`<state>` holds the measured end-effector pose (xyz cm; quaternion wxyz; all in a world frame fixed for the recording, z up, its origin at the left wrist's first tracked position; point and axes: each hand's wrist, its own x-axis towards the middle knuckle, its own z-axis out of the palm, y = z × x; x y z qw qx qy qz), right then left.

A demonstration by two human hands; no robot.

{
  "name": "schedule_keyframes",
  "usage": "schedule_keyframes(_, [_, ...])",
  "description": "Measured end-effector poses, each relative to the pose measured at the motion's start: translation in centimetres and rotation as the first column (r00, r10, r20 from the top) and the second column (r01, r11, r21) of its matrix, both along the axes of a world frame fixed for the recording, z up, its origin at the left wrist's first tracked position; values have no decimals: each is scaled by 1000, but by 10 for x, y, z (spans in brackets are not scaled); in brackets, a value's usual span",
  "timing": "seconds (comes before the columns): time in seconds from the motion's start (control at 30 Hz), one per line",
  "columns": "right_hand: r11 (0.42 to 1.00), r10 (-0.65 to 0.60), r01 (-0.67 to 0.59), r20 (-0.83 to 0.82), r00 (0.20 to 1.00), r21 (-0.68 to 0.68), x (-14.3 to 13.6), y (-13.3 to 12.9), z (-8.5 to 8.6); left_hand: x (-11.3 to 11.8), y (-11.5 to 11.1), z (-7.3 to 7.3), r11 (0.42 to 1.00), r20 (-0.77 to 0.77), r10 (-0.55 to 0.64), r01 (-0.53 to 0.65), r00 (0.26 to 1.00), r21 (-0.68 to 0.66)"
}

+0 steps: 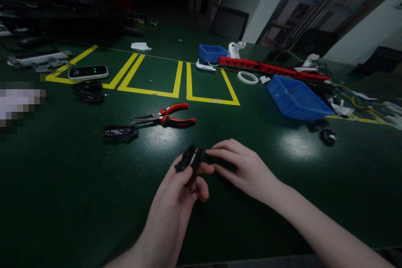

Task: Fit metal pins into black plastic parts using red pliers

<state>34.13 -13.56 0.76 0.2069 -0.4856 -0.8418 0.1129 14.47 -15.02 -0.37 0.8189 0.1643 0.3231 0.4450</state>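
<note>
My left hand (179,194) grips a small black plastic part (191,160), with the thumb pressed on its near side and other fingers curled under it. The part has a glossy ridge and uneven edges; its exact kind I cannot make out. Just to the right is my right hand (243,167), its fingertips pointing at the part with a gap between thumb and fingers. Nothing shows in it. Beyond the hands lie long-nose pliers (166,118) with red and black handles, jaws to the left. Another black plastic part (120,133) rests beside the jaws.
On the green table (78,201), yellow tape (150,91) marks out boxes. A white device (88,72) with green lights sits left, near more black parts (88,92). Blue bins (298,98), a tape roll (248,77), red strips (276,69) and wires (358,100) lie right.
</note>
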Motion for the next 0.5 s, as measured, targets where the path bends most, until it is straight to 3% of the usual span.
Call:
schedule_keyframes(0.33, [1000,27,-27,180,983,-4,-13,13,-1,-8,-3,11,999,-38,-11,13,999,44])
schedule_keyframes(0.5, [995,93,-89,163,982,-36,-13,15,4,-13,-6,16,997,-19,-30,31,999,65])
